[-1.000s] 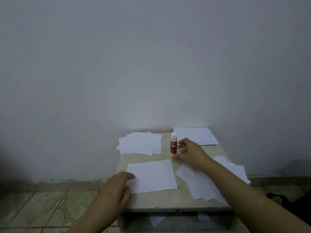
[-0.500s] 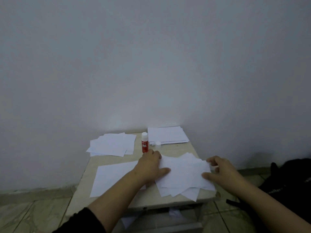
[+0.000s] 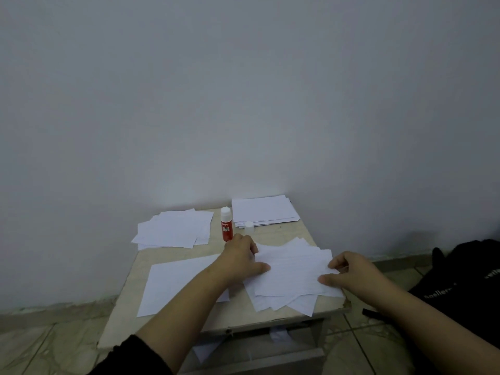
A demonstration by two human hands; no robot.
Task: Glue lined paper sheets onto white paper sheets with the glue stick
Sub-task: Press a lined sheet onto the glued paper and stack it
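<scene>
A loose pile of lined paper sheets (image 3: 292,280) lies fanned out at the small table's right front. My left hand (image 3: 240,259) rests flat on the pile's left edge, fingers spread. My right hand (image 3: 349,272) pinches the right edge of the top lined sheet between thumb and fingers. A single white sheet (image 3: 173,285) lies at the left front, partly under my left forearm. The red glue stick (image 3: 226,225) stands upright and uncapped behind my left hand, with its white cap (image 3: 249,225) beside it.
A spread of white sheets (image 3: 176,228) sits at the back left and a neat stack (image 3: 265,211) at the back right of the beige table (image 3: 284,235), which stands against a wall. A black bag (image 3: 460,282) lies on the floor to the right.
My left hand left the white sheet and came to rest on the lined pile. My right hand moved from beside the glue stick to the pile's right edge. The view swung right.
</scene>
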